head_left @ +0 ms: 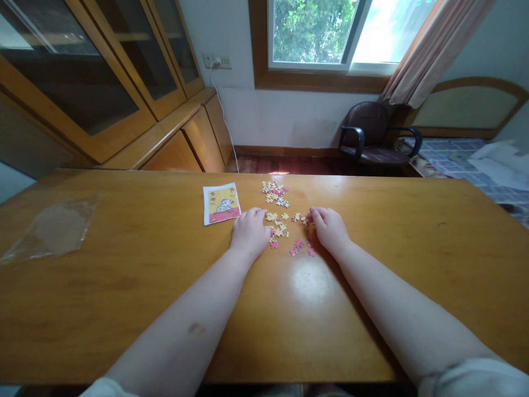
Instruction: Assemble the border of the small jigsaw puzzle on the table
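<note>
Small yellow, pink and white jigsaw pieces (280, 225) lie scattered on a wooden table (165, 286), with a second heap (274, 193) farther back. My left hand (249, 231) rests palm down at the left edge of the near pieces, fingers curled and touching them. My right hand (329, 227) lies at the right edge, its fingertips pinched at a pink piece (306, 218). A picture card (221, 204) showing a white animal on yellow and red lies just left of my left hand.
A clear plastic bag (53, 229) lies flat at the table's left end. Behind the table are wooden cabinets with glass doors (103, 82), a dark armchair (372, 135) under a window, and a bed (475, 160) at the right.
</note>
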Motion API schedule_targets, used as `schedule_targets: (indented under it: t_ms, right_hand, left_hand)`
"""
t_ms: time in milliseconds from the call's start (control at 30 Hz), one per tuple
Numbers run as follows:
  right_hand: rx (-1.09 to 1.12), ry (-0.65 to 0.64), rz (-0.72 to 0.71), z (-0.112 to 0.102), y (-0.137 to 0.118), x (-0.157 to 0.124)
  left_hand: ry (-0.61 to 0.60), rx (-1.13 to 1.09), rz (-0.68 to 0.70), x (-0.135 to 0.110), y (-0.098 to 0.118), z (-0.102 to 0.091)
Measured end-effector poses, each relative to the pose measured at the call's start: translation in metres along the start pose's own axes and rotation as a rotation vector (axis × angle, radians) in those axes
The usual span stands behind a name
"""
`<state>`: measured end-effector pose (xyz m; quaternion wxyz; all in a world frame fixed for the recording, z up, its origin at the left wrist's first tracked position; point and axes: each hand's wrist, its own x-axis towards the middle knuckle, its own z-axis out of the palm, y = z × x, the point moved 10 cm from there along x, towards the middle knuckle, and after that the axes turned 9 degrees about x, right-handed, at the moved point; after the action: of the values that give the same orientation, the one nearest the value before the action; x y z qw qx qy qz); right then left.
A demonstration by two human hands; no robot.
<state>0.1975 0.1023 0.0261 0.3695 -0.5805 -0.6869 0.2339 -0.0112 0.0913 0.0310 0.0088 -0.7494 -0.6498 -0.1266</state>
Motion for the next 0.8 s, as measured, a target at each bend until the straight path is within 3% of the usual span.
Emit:
schedule_targets:
  t_ms: [200, 400, 667, 800]
  right_hand:
    - [0.001, -0.191, -0.112, 0.02, -0.018, -0.003]
    - [-0.027, -0.16, -0.167, 0.017, -0.025, -0.003]
    - [-0.042, -0.306, -0.221, 0.034, -0.035, -0.012]
    - [-0.013, -0.252, -0.212, 0.026, -0.036, -0.01]
  left_hand:
    - [-0.013, 0.023, 0.006, 0.0, 0.0, 0.005]
    - [-0.008, -0.032, 0.017, 0.004, -0.002, 0.004]
    - [-0.145, -0.002, 0.074, 0.003, 0.005, 0.019]
    - [-0.133, -0.025, 0.066, 0.003, 0.005, 0.016]
